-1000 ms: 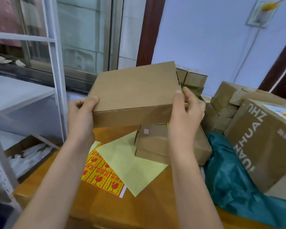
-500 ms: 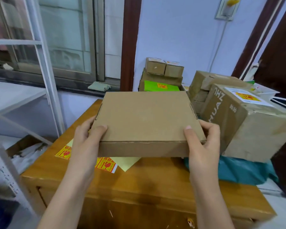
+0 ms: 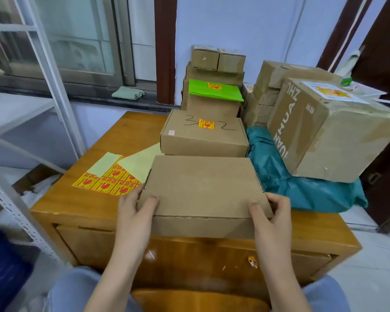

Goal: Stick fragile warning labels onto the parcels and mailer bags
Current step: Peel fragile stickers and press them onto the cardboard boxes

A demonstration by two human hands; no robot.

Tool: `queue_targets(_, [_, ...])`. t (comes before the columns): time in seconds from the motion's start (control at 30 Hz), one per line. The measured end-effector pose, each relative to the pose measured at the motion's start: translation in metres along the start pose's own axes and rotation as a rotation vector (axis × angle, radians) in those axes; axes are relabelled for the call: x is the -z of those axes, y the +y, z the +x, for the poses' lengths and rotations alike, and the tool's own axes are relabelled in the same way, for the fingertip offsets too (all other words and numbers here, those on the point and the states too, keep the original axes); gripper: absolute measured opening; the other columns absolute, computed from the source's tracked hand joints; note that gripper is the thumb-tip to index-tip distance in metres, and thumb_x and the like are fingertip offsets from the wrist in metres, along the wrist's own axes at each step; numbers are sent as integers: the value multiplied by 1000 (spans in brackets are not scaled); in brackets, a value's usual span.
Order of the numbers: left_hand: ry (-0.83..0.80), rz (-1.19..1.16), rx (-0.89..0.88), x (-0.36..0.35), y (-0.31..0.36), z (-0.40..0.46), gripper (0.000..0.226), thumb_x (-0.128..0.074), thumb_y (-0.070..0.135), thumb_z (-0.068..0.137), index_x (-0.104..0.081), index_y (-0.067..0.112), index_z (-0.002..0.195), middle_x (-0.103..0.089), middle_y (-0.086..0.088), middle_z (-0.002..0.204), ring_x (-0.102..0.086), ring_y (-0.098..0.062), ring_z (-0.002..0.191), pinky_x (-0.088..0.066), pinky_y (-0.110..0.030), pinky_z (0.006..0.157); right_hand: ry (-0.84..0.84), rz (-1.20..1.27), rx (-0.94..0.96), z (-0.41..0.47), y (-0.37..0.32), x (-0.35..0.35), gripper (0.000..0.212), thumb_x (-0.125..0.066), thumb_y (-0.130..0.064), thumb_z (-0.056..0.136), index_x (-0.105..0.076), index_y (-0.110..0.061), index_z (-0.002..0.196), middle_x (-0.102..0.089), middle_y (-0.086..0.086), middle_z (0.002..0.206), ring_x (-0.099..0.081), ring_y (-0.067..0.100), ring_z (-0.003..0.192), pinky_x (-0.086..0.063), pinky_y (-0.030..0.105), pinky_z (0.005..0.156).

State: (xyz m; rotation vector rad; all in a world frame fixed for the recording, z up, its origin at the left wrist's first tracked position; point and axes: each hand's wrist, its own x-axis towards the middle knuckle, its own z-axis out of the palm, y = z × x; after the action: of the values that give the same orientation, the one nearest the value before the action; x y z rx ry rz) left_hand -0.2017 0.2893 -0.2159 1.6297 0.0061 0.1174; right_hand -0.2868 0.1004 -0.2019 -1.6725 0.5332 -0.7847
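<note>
Box (image 3: 203, 188) lowered onto desk (image 3: 86, 199), hands gripping

— What stands around you?
— A wooden desk (image 3: 95, 199) before you, against a pale blue wall (image 3: 268, 30). On your left, a sliding window (image 3: 77, 41) lets in daylight, with a white metal shelf rack (image 3: 52, 91) in front.
— To your right?
— A dark brown door (image 3: 385, 52) and a light floor (image 3: 374, 255).
</note>
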Motion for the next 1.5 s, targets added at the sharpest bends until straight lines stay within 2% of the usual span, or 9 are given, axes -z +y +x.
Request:
queue_targets(0.3, [-22, 182, -46, -7, -17, 23, 52, -59, 31, 87, -48, 18, 136, -49, 1, 124, -45, -18, 118, -41, -42, 102, -79, -77, -98, 5, 16, -13, 34, -55, -12, 93, -47, -26, 124, -53, -24, 104, -53, -1, 96, -41, 25, 95])
queue_targets(0.47, [-44, 206, -98, -11, -24, 24, 47, -59, 22, 92, -45, 17, 137, -49, 3, 125, -47, -17, 118, -43, -33, 98, -102, -273, -92, 9, 22, -15, 55, -54, -18, 95, -34, -10, 146, -39, 2, 148, -34, 17, 137, -25, 29, 114])
queue_targets(0.63, [-56, 162, -78, -4, -24, 26, 51, -60, 26, 91, -43, 19, 139, -50, 8, 122, -50, -14, 115, -47, -32, 94, -77, -493, 173, 2, 12, -27, 52, -57, -13, 92, -41, -13, 142, -33, -3, 149, -26, 11, 139, -17, 16, 108])
queue_targets(0.73, [-36, 163, -105, 2, -22, 29, 46, -58, 27, 92, -47, 19, 136, -52, 8, 122, -51, -14, 115, -46, -31, 94, -56, -518, 364, -3, 2, -46, 39, -61, -12, 88, -54, -16, 127, -41, -2, 139, -28, 15, 136, -21, 35, 115])
queue_targets(0.8, [1, 186, -137, 7, -22, 31, 41, -57, 26, 93, -50, 18, 132, -54, 7, 122, -52, -11, 112, -44, -21, 85, -59, -495, 453, -5, -5, -60, 32, -61, -12, 87, -58, -18, 119, -46, -4, 130, -31, 13, 131, -24, 34, 113])
queue_targets(0.93, [128, 285, -210, 25, -28, 43, 31, -58, 21, 92, -58, 13, 122, -60, -1, 119, -54, -18, 114, -42, -27, 90, -294, -336, 459, -13, -22, -91, 26, -54, -16, 92, -58, -22, 116, -48, -15, 116, -43, 3, 116, -39, 24, 101])
queue_targets(1.13, [260, 571, -257, 66, -35, 92, 30, -58, 12, 91, -59, 0, 118, -60, -18, 120, -50, -35, 117, -35, -40, 98, -579, -168, 514, -29, -41, -154, 29, -46, -18, 86, -61, -11, 110, -57, -2, 107, -52, 7, 101, -43, 21, 90])
queue_targets(1.37, [122, 805, -210, 123, -55, 165, 38, -45, -5, 88, -58, -2, 123, -56, -26, 123, -47, -43, 118, -35, -46, 101, -824, -223, 357, -41, -37, -232, 35, -45, -7, 93, -48, -3, 128, -48, 10, 128, -42, 21, 122, -32, 28, 104])
queue_targets(1.5, [47, 926, -235, 130, -72, 177, 38, -42, -2, 87, -65, 4, 116, -60, -22, 119, -48, -43, 113, -35, -48, 101, -782, -324, 262, -24, -27, -272, 41, -41, -4, 94, -43, -2, 134, -43, 14, 133, -39, 27, 125, -33, 33, 104])
